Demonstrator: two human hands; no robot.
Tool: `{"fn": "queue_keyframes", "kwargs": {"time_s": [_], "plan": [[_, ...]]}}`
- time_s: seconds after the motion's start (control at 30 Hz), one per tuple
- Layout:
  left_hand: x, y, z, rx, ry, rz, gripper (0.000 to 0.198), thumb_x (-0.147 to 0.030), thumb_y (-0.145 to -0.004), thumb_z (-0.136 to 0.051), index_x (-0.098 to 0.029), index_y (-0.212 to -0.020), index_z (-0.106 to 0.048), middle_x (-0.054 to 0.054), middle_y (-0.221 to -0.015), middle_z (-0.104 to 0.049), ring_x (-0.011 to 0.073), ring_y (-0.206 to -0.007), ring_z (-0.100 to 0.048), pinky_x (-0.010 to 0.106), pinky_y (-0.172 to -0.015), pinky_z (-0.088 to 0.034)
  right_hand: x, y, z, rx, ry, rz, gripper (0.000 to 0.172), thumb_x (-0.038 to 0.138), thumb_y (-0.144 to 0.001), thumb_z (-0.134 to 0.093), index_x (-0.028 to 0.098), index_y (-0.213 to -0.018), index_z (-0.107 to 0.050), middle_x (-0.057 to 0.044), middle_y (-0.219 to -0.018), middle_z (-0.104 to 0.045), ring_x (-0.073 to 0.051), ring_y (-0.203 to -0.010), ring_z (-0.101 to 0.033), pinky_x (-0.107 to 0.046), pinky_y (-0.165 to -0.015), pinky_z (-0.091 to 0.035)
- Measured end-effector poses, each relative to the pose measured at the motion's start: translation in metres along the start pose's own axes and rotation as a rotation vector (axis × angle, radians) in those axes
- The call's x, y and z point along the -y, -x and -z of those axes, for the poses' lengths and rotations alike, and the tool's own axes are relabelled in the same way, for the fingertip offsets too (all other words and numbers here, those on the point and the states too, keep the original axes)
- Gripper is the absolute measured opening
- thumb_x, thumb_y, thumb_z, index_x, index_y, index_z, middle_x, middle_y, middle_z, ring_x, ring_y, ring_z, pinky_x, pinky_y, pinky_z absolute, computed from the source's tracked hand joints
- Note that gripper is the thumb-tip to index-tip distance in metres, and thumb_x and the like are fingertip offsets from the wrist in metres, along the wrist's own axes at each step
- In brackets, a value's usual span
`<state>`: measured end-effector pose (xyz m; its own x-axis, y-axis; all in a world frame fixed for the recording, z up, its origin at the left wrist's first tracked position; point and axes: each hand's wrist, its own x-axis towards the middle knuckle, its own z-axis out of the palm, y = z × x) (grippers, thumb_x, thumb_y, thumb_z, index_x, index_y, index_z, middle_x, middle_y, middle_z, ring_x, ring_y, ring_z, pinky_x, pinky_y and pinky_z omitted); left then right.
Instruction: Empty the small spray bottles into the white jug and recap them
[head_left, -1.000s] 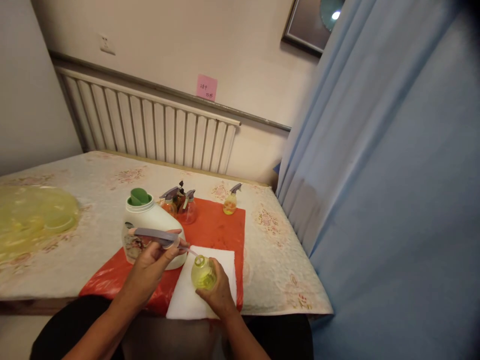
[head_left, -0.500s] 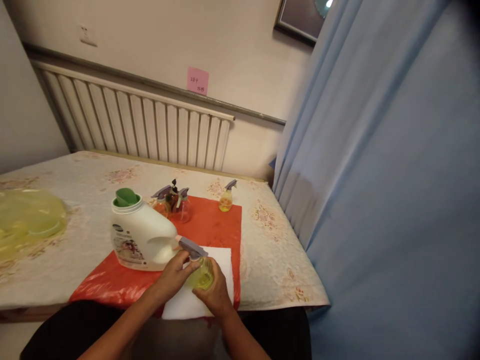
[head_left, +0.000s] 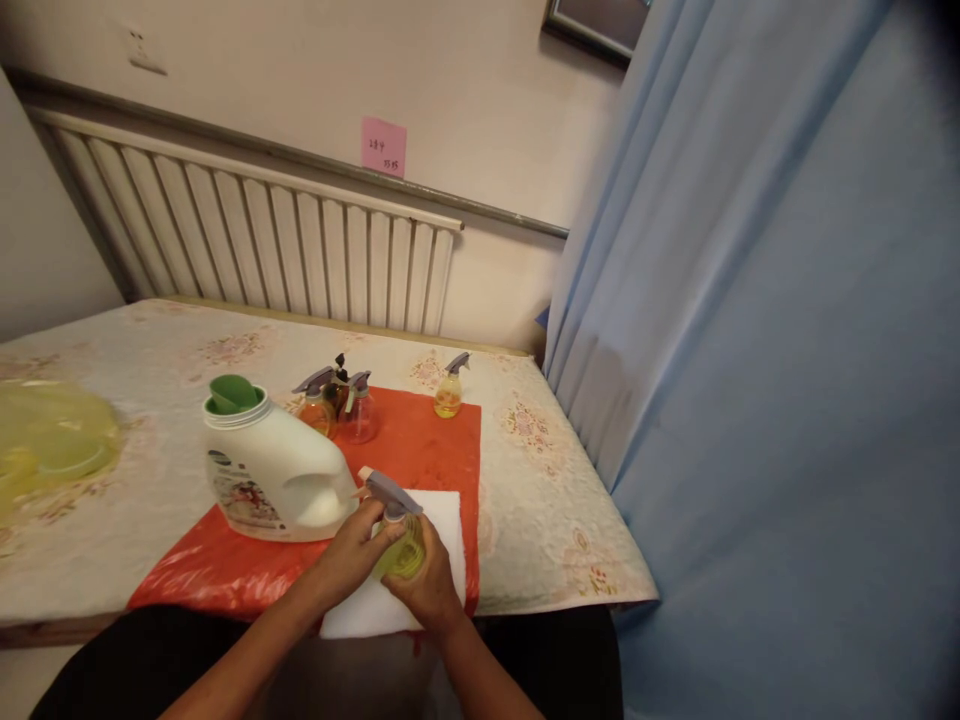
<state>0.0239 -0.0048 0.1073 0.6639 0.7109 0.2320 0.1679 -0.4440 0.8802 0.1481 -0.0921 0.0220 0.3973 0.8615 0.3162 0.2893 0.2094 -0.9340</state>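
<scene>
Between my hands is a spray bottle [head_left: 406, 553] with a grey trigger head and a clear yellowish body, tilted a little above a white cloth [head_left: 360, 612]. My left hand [head_left: 361, 545] is closed at the bottle's neck, just under the trigger head. My right hand [head_left: 431, 585] wraps round the body from the right. Close by on the left stands a large white jug [head_left: 281, 480], its handle side toward my left hand. A green funnel or cup [head_left: 232, 393] sits in the jug's open mouth.
A red plastic sheet [head_left: 420, 450] lies under these things on a flowered bedspread [head_left: 540, 500]. Behind the jug are several spray bottles [head_left: 361, 415]; another, yellow-filled spray bottle [head_left: 448, 397] stands back right. A yellow plastic bag [head_left: 52, 440] lies left. A blue curtain [head_left: 712, 350] hangs right.
The whole view has shifted slightly, so the jug and bottles appear a little farther left. Both hands keep their hold on the spray bottle, whose tilt has changed slightly.
</scene>
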Motion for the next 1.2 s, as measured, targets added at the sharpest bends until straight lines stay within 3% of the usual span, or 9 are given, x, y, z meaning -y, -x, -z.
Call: {"fn": "queue_keyframes", "kwargs": {"time_s": [0.17, 0.33, 0.6, 0.8, 1.07, 1.2], "plan": [[0.0, 0.003, 0.0, -0.008, -0.034, 0.005, 0.024, -0.044, -0.084, -0.054, -0.02, -0.081, -0.06, 0.002, -0.079, -0.062, 0.0226, -0.078, -0.059, 0.036, -0.074, -0.05, 0.003, 0.0, 0.0, 0.011, -0.008, -0.019, 0.091, 0.008, -0.05, -0.08, 0.023, -0.132, -0.044, -0.007, -0.127, -0.059, -0.027, -0.119, -0.056, -0.04, -0.104, -0.044], [0.002, 0.009, -0.008, -0.107, 0.075, 0.041, 0.023, -0.04, -0.082, -0.056, -0.02, -0.092, -0.063, 0.005, -0.092, -0.067, 0.0266, -0.095, -0.062, 0.04, -0.088, -0.05, 0.009, -0.001, 0.001, 0.028, -0.025, 0.012, 0.083, 0.007, -0.054, -0.077, 0.023, -0.13, -0.047, -0.005, -0.123, -0.061, -0.025, -0.113, -0.059, -0.036, -0.099, -0.047], [-0.001, 0.002, -0.002, 0.083, 0.188, 0.043, 0.026, -0.037, -0.083, -0.057, -0.02, -0.101, -0.065, 0.007, -0.105, -0.07, 0.0266, -0.1, -0.064, 0.04, -0.093, -0.049, 0.017, -0.001, 0.002, 0.053, -0.069, 0.03, 0.078, 0.008, -0.059, -0.074, 0.023, -0.13, -0.047, -0.005, -0.124, -0.063, -0.024, -0.112, -0.061, -0.036, -0.097, -0.049], [-0.003, 0.002, 0.0, 0.084, 0.16, 0.002, 0.026, -0.038, -0.083, -0.058, -0.022, -0.101, -0.067, 0.006, -0.101, -0.071, 0.0266, -0.097, -0.063, 0.041, -0.092, -0.049, 0.006, 0.0, 0.0, 0.01, -0.013, 0.022, 0.085, 0.01, -0.055, -0.078, 0.024, -0.131, -0.046, -0.006, -0.126, -0.062, -0.027, -0.114, -0.06, -0.038, -0.096, -0.05], [0.001, 0.003, -0.012, -0.062, 0.166, 0.062, 0.031, -0.037, -0.075, -0.062, -0.017, -0.1, -0.063, 0.009, -0.1, -0.068, 0.029, -0.101, -0.063, 0.044, -0.094, -0.048, 0.016, -0.002, 0.0, 0.033, -0.033, 0.058, 0.077, 0.013, -0.059, -0.078, 0.025, -0.13, -0.049, -0.004, -0.124, -0.063, -0.025, -0.113, -0.061, -0.037, -0.097, -0.05], [0.005, 0.007, -0.023, -0.209, 0.217, 0.1, 0.034, -0.032, -0.071, -0.065, -0.019, -0.102, -0.059, 0.007, -0.102, -0.068, 0.028, -0.103, -0.064, 0.043, -0.094, -0.049, 0.014, -0.002, 0.0, 0.02, -0.022, 0.058, 0.077, 0.016, -0.06, -0.079, 0.024, -0.13, -0.049, -0.005, -0.123, -0.064, -0.025, -0.112, -0.062, -0.036, -0.097, -0.05]]}}
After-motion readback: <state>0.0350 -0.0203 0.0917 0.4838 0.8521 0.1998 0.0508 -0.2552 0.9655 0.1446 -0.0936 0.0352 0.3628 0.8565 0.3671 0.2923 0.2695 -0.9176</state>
